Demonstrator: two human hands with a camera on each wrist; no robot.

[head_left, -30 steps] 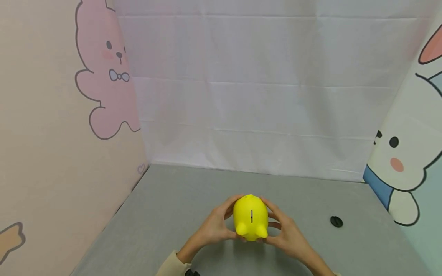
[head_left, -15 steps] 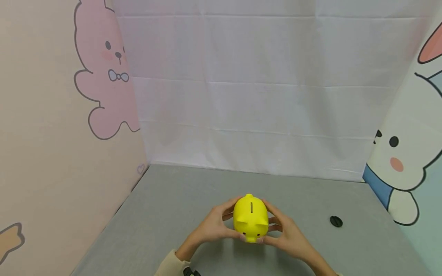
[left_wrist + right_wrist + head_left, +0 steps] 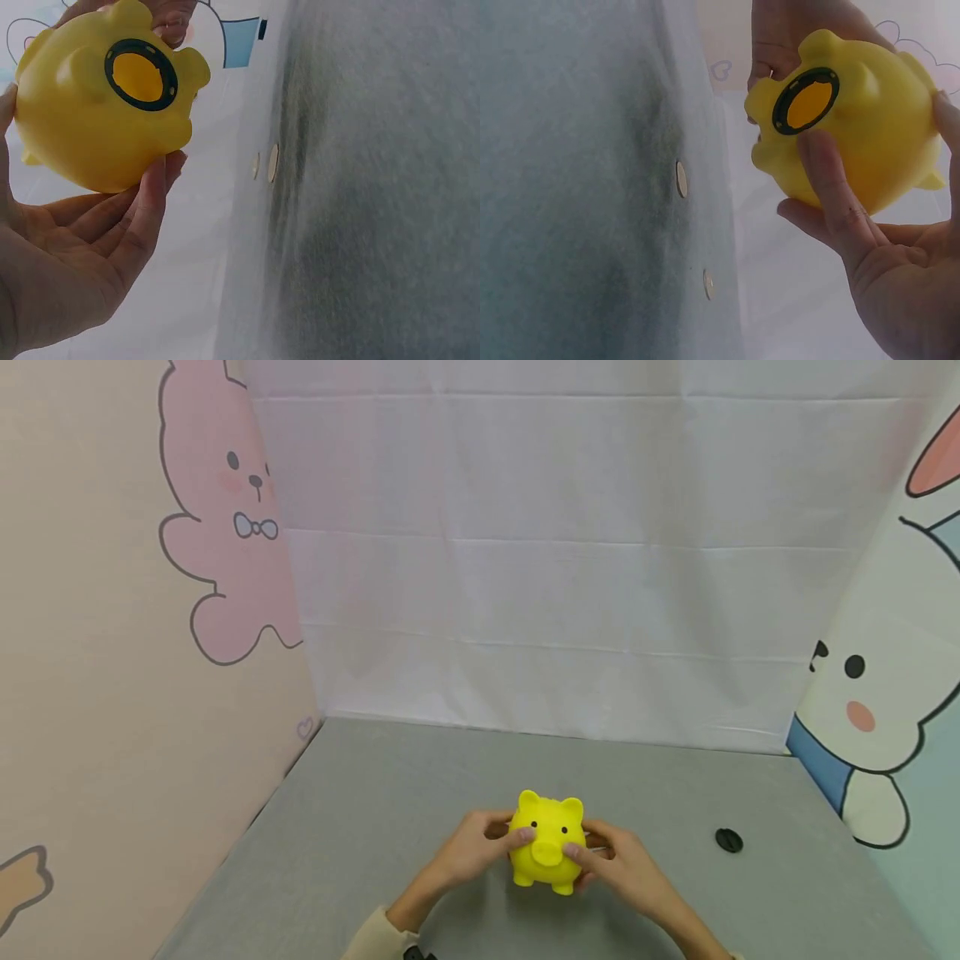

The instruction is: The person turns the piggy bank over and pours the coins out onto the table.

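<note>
Yellow piggy bank [image 3: 548, 843] was held above the grey table [image 3: 360, 827] between both hands, left hand [image 3: 472, 847] and right hand [image 3: 618, 864] curled round its sides, snout toward the person, two coins [image 3: 681, 178] beneath it, black plug [image 3: 728, 840] lay well to the right hand's right.

The yellow piggy bank [image 3: 549, 850] tips between the left hand [image 3: 476, 847] and the right hand [image 3: 618, 864]: a second ago its coin slot and back face the head camera with the ears toward the person, and now its snout and both eyes face the camera, ears uppermost, the slot gone from sight. Relative to the black plug [image 3: 728, 840] on the grey table [image 3: 360, 827], the bank sits a little lower than before. Both thumbs now lie across the bank's face beside the snout, where earlier the fingers cupped its flanks
</note>
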